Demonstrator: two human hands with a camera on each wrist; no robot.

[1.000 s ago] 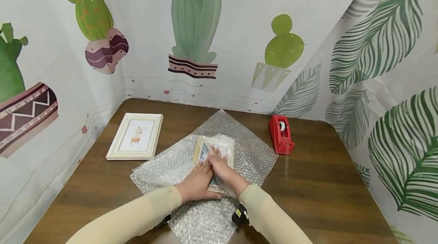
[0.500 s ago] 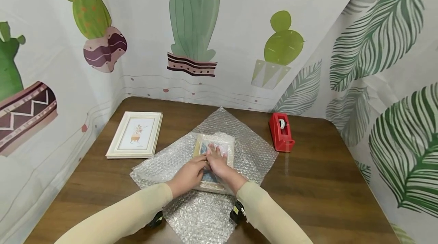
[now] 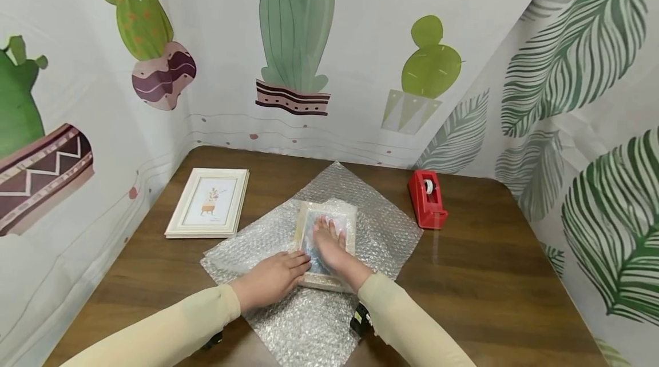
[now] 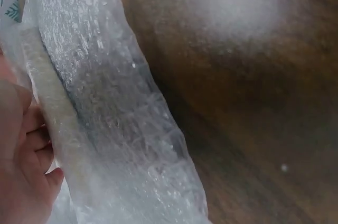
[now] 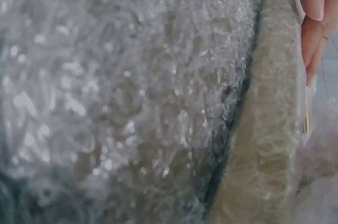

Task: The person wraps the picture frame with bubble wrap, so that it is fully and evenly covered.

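The left hand [image 3: 272,280] and right hand [image 3: 333,248], fingers extended, touch one bubble-wrapped frame [image 3: 309,235]; one white frame [image 3: 211,202] bears illegible lettering [image 3: 223,191]; one tape dispenser [image 3: 428,202].

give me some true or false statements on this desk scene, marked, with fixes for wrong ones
1. The right hand rests on the wrapped frame. True.
2. The left hand is holding the dispenser. False: its fingers are at the wrapped frame's left edge.
3. The white frame lies to the left of the wrapped frame. True.
4. The dispenser is blue. False: it is red.
5. The bubble wrap is rolled up tight. False: it is spread out on the table.
6. A tape roll sits in the dispenser. True.
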